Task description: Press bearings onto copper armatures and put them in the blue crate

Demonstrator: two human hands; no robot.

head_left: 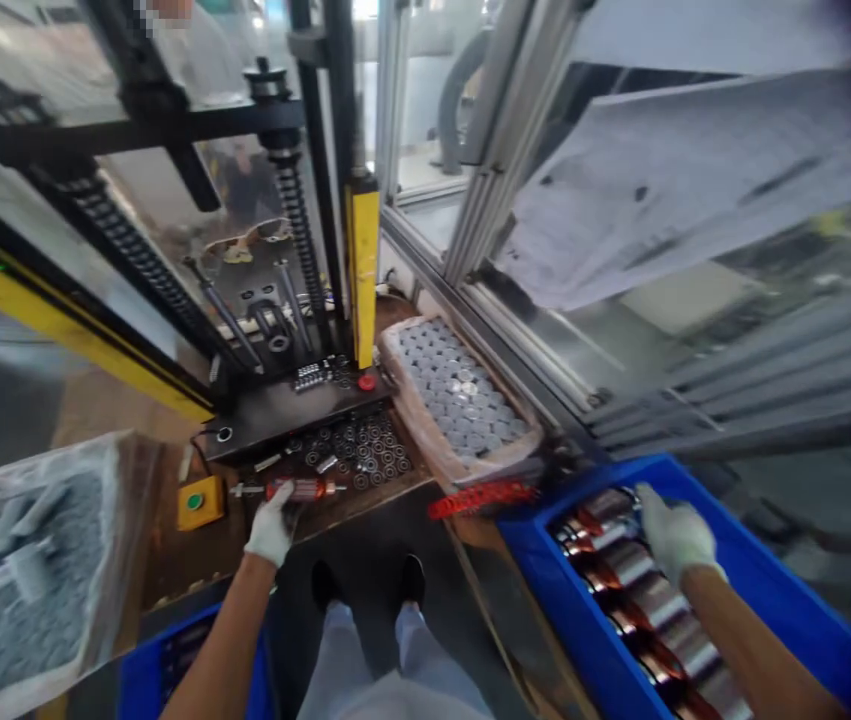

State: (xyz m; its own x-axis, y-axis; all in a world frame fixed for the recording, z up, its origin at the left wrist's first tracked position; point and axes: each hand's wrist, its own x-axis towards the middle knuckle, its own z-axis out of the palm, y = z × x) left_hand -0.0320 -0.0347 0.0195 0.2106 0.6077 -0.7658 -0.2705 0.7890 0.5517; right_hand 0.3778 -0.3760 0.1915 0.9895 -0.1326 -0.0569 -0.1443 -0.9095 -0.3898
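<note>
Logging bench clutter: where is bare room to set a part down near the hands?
Bare brown wooden bench lies in front of the yellow box with a green button, left of the white-gloved left hand. Crowded: the black tray of bearings, the tray of grey cylinders, and the blue plastic crate of copper-wound rotors under the right hand.

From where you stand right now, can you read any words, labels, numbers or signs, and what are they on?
No text can be read anywhere in this view.
Grey sheets on the right-hand panel: dark marks only, too blurred to read.
Yellow button box on the bench: a green button, no legible label.
Blue crate and yellow post: no lettering shows.
</note>
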